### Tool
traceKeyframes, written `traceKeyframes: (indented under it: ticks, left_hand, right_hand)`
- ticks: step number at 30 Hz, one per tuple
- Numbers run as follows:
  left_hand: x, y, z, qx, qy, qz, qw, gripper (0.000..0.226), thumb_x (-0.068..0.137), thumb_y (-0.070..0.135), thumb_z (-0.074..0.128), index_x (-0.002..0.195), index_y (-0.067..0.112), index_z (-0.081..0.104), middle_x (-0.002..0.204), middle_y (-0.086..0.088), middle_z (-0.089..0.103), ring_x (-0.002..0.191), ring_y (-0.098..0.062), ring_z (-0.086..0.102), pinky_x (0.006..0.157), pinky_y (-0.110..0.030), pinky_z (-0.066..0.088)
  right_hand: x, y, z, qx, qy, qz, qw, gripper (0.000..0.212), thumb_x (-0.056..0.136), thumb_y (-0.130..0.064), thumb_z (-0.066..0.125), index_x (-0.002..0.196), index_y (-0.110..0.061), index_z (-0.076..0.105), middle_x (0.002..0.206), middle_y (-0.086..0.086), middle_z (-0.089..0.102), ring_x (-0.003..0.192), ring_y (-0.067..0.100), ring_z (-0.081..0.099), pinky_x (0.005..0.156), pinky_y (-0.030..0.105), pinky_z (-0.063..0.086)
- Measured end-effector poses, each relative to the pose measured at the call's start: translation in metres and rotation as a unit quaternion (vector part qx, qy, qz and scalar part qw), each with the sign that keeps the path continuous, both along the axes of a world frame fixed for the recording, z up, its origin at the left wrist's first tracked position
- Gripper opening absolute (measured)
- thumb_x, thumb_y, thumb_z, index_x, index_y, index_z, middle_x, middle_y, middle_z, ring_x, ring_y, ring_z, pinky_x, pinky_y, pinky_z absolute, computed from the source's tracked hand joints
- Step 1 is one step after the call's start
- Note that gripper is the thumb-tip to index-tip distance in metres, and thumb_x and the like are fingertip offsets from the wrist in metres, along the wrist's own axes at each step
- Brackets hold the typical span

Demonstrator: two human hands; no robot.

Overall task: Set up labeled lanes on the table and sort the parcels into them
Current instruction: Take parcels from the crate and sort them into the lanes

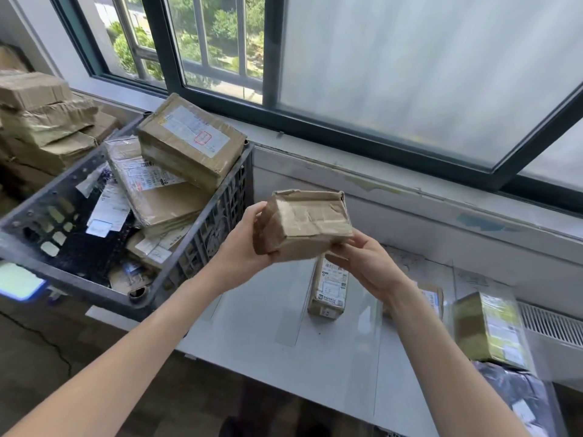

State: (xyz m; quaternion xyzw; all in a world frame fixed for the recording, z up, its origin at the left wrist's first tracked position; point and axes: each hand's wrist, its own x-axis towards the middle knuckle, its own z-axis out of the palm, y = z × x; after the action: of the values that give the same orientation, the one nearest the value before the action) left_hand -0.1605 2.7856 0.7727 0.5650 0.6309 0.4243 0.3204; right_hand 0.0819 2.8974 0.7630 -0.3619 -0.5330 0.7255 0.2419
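A small brown taped cardboard parcel (304, 223) is held in the air above the white table (262, 339). My left hand (244, 242) grips its left end, and my right hand (367, 263) holds its lower right corner from below. On the table lie a narrow labelled parcel (329, 288), a parcel (433, 299) partly hidden behind my right forearm, and a taped parcel (490, 329) at the right. Clear tape strips (291, 326) divide the tabletop into lanes.
A dark plastic crate (217, 222) at the left holds several parcels, with a large box (189, 143) on top. More brown parcels (44, 118) are stacked at far left. A dark plastic bag (520, 402) lies at bottom right. The window sill runs behind.
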Motion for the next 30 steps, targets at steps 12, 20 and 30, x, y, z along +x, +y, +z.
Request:
traceKeyframes:
  ticks: [12,20,30]
  left_hand:
    - [0.032,-0.007,-0.025,0.209,0.081,0.000,0.975,0.082,0.080,0.020,0.082,0.140,0.011,0.027,0.153,-0.017,0.031,0.146,-0.036,0.030,0.120,-0.037,0.028]
    - [0.016,-0.029,-0.052,-0.093,0.146,-0.096,0.980,0.061,0.099,0.000,0.043,0.150,0.032,0.037,0.148,0.008,0.048,0.142,-0.008,0.036,0.116,-0.031,0.033]
    - [0.049,-0.015,-0.025,-0.114,-0.220,0.004,0.969,0.038,0.099,0.022,0.060,0.133,0.039,0.056,0.121,0.010,0.069,0.110,-0.013,0.067,0.088,-0.041,0.060]
  right_hand:
    - [-0.008,-0.023,-0.002,-0.297,0.162,0.007,0.941,0.077,0.094,-0.064,0.051,0.147,-0.007,0.048,0.150,0.017,0.046,0.139,0.037,0.042,0.117,0.060,0.029]
    - [-0.006,-0.024,-0.006,-0.106,-0.008,-0.084,0.991,0.024,0.098,-0.025,0.060,0.121,-0.027,0.069,0.114,0.007,0.074,0.094,0.025,0.074,0.065,0.033,0.060]
    - [-0.017,-0.034,0.003,0.044,-0.095,-0.081,0.991,0.032,0.092,-0.010,0.066,0.121,-0.022,0.060,0.120,0.002,0.070,0.107,0.018,0.070,0.080,0.040,0.063]
